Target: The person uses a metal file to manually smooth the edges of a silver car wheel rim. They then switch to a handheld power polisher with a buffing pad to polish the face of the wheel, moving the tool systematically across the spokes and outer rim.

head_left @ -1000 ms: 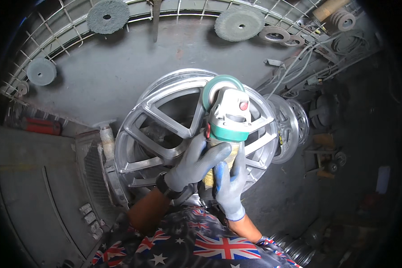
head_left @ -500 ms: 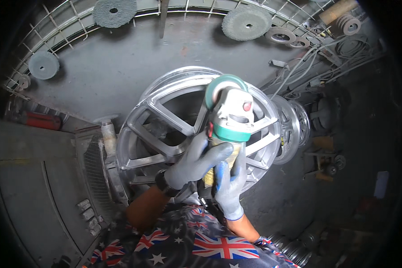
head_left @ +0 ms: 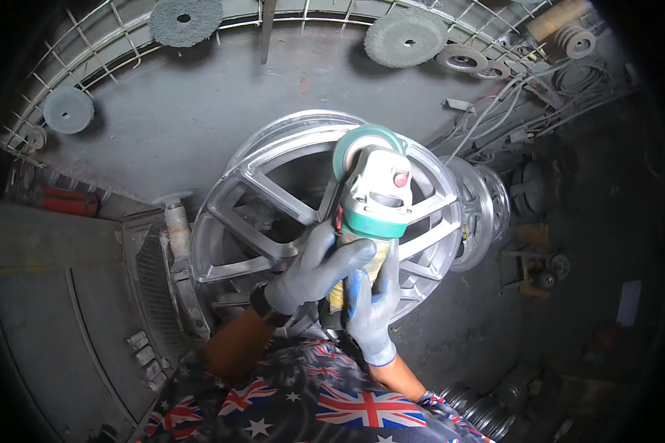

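Observation:
An angle grinder with a white metal head, a green collar and a yellow-wrapped body is held up between my hands. Its green-rimmed disc points away from me. My left hand, in a grey glove, wraps the body from the left, the thumb lying across it. From the right, my right hand, in a grey glove with blue on the palm side, closes round the body lower down. Behind the grinder stands a silver alloy wheel, tilted, its spokes partly hidden by the tool and my hands.
Grey abrasive discs hang on a wire rack along the far side. More wheels stand at the right. Coiled cables lie at the far right. A metal cabinet and a red cylinder are on the left.
The grinder and both hands have shifted slightly left, and the grinder head now looks sharper. Both hands keep their hold; the wheel barely differs.

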